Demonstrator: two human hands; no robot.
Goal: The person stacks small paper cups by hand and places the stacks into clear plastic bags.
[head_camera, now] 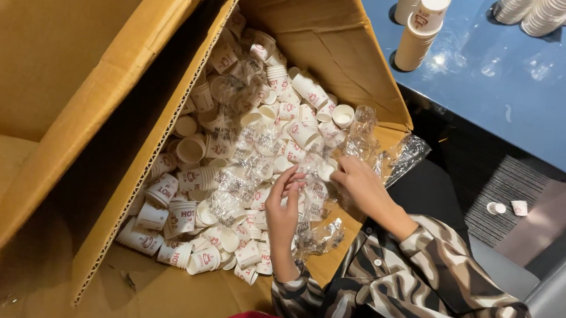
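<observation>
Both hands work inside a large cardboard box (320, 27) that lies open and holds a loose heap of small white paper cups (228, 175) mixed with crumpled clear plastic sleeves (257, 143). The left hand (284, 209) has its grip narrow, fingers curled around a clear plastic wrapper (313, 202) that appears to hold a short stack of cups; the right hand (362, 185) pinches the same wrapper from the far side, fingertips closed on the film. The wrapper sits directly between the two grips, just above the heap, touching the cups beneath. More empty film (401, 155) trails beyond the right grip over the box's edge. The step in hand looks like tearing or peeling the sleeve off a stack so the cups fall loose. The next move probably calls for the two grips to pull apart while keeping the thin film tight, since it is slippery and could slide free. Well away from both grips, past the right one, a blue bench (537, 98) carries upright stacks of cups (418, 28), and two stray cups (508, 208) lie on the floor.
</observation>
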